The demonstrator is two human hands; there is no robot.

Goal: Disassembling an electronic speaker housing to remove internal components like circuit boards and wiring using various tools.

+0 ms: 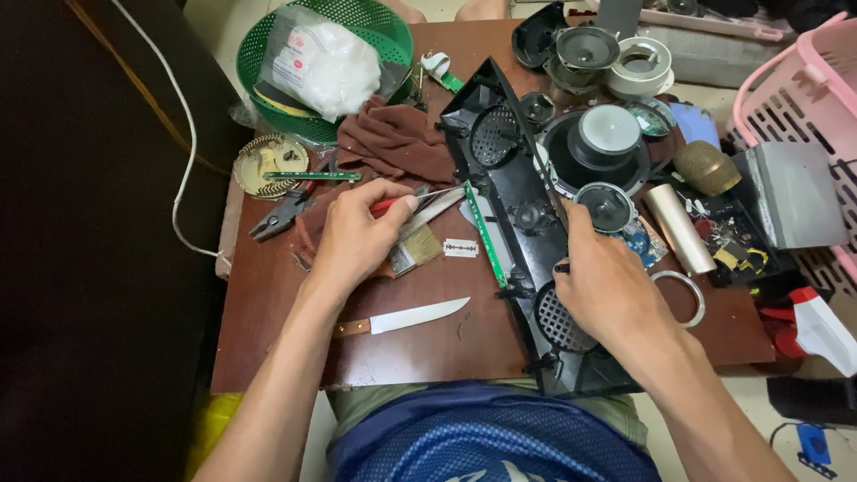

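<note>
Nearest the person, a kitchen knife (406, 317) with a wooden handle lies flat on the dark red table (268, 339), its blade pointing right, apart from both hands. Just right of it, a long black speaker housing (522, 210) runs slantwise from the table's near edge up toward the middle, with round mesh grilles at both ends. The right hand (607, 286) rests palm down on the near part of this housing, just above the lower grille, fingers curled on the plastic; whether it grips anything beyond pressing the shell I cannot tell. The left hand (357, 236) lies left of the housing, closed around a red-handled tool (402, 203) whose thin metal shaft points right toward the housing. Under this hand sits a flat paintbrush (420, 243), and just beside that a razor blade (461, 248). A narrow green circuit board (485, 234) leans along the housing's left edge. Left of the left hand lie black pliers (281, 214). Farther off a brown cloth (393, 143) is bunched against a green basket (268, 98) holding a white plastic bag (326, 62). To the right, loose speaker cones (598, 147) cluster behind the housing, with a pink basket (794, 89) at the far right edge.
</note>
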